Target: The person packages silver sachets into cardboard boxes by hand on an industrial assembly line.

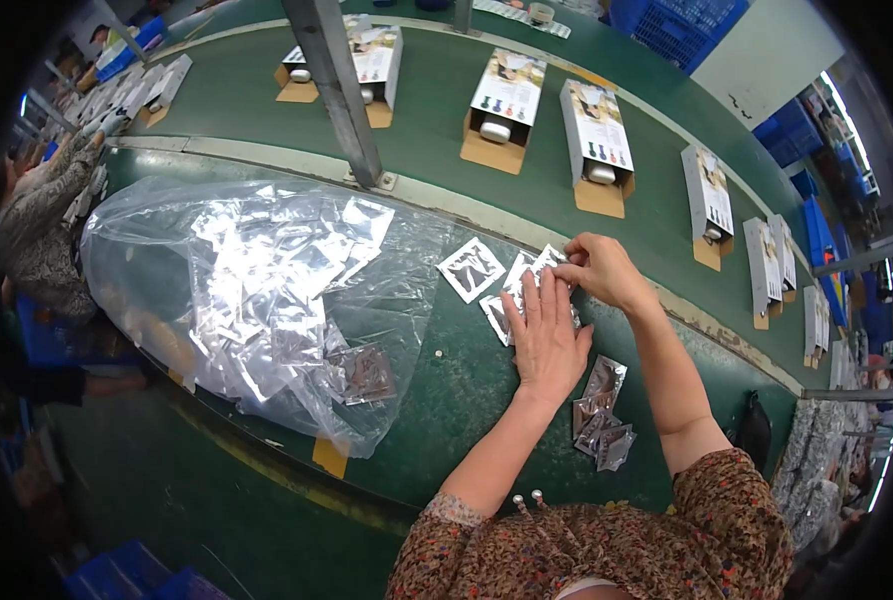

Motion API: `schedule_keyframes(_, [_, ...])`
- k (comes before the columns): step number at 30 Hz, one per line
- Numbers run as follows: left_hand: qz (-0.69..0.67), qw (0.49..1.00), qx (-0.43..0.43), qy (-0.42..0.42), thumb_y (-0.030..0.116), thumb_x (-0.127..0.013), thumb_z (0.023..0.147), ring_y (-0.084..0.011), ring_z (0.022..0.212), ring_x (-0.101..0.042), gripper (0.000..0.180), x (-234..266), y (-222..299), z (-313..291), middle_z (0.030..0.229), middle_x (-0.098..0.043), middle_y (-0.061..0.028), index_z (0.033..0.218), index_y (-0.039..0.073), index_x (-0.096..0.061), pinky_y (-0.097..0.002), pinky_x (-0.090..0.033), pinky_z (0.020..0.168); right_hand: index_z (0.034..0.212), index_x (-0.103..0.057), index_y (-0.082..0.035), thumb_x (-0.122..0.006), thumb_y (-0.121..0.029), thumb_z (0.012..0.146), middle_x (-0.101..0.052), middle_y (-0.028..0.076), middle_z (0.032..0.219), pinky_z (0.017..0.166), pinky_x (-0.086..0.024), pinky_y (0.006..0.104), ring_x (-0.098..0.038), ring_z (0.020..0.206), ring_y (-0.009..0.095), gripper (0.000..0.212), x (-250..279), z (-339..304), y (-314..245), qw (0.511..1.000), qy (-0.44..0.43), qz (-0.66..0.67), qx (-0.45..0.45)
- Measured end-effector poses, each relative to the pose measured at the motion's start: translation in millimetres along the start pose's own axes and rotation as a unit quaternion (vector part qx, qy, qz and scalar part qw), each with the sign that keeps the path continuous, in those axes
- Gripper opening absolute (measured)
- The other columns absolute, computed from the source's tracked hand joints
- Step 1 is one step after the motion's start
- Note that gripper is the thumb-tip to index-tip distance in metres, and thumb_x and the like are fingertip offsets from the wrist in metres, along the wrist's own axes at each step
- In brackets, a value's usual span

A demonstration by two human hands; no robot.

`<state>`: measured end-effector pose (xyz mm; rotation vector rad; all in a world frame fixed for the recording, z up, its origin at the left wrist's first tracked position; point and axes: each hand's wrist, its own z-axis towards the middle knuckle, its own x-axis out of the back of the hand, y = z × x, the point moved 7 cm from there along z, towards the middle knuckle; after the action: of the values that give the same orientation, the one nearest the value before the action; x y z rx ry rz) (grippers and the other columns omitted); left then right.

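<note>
My left hand point(548, 345) lies flat, fingers stretched out, over several silver foil sachets point(496, 318) on the green work surface. Just beyond it my right hand point(611, 272) has its fingers curled in a pinch at the edge of a foil sachet point(548, 258); the fingertips partly hide the hold. One loose sachet point(470, 270) rests to the left of my hands. Closer to my body, below my right forearm, several more sachets point(603, 412) overlap in a small row. A large clear plastic bag point(396, 330) at the left holds a heap of foil sachets point(266, 290).
Beyond a raised pale edge runs a green belt point(426, 120) with several printed boxes point(511, 85), their brown flaps open and white objects showing. A metal post point(336, 90) stands between bag and belt. A black bag point(753, 425) lies at the right. Blue crates point(676, 25) are behind.
</note>
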<state>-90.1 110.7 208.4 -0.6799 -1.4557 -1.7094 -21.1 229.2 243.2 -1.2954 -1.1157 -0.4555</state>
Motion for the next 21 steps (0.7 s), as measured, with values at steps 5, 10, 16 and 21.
schedule_keyframes(5, [-0.044, 0.999, -0.014, 0.018, 0.033, -0.074, 0.077, -0.0413, 0.144, -0.019, 0.080, 4, -8, 0, 0.155, -0.018, -0.0230, 0.141, 0.002, -0.038, -0.0632, -0.009, 0.114, 0.087, -0.069, 0.007, -0.074, -0.018, 0.074, -0.069, 0.015, 0.072, 0.062, -0.052, 0.0351, -0.068, 0.065, 0.022, 0.029, -22, 3, 28, 0.994, -0.060, 0.077, -0.055])
schedule_keyframes(10, [-0.056, 0.998, -0.020, 0.034, 0.031, -0.076, 0.076, -0.0423, 0.143, -0.020, 0.084, 11, -15, -6, 0.155, -0.015, -0.0251, 0.144, 0.004, -0.034, -0.0626, -0.010, 0.114, 0.081, -0.067, 0.005, -0.069, -0.011, 0.080, -0.068, 0.010, 0.070, 0.057, -0.050, 0.0286, -0.065, 0.064, 0.012, 0.016, -14, 3, 33, 0.966, 0.062, 0.250, -0.035])
schedule_keyframes(16, [-0.050, 0.998, -0.020, 0.042, 0.031, -0.077, 0.075, -0.0401, 0.143, -0.022, 0.089, 25, -37, -4, 0.152, -0.025, -0.0224, 0.143, -0.003, -0.031, -0.0635, -0.011, 0.113, 0.081, -0.062, -0.006, -0.069, -0.006, 0.080, -0.059, 0.010, 0.075, 0.054, -0.048, 0.0347, -0.063, 0.061, 0.026, 0.007, 14, 32, -53, 0.896, 0.348, -0.101, 0.258])
schedule_keyframes(21, [-0.068, 0.997, -0.036, 0.028, 0.029, -0.077, 0.076, -0.0380, 0.143, -0.022, 0.085, 29, -42, 1, 0.152, -0.026, -0.0202, 0.142, -0.002, -0.033, -0.0638, -0.011, 0.114, 0.087, -0.062, -0.005, -0.061, -0.014, 0.086, -0.060, 0.012, 0.083, 0.060, -0.052, 0.0406, -0.065, 0.069, 0.031, 0.010, -12, 117, -16, 0.909, 0.265, -0.276, 0.166])
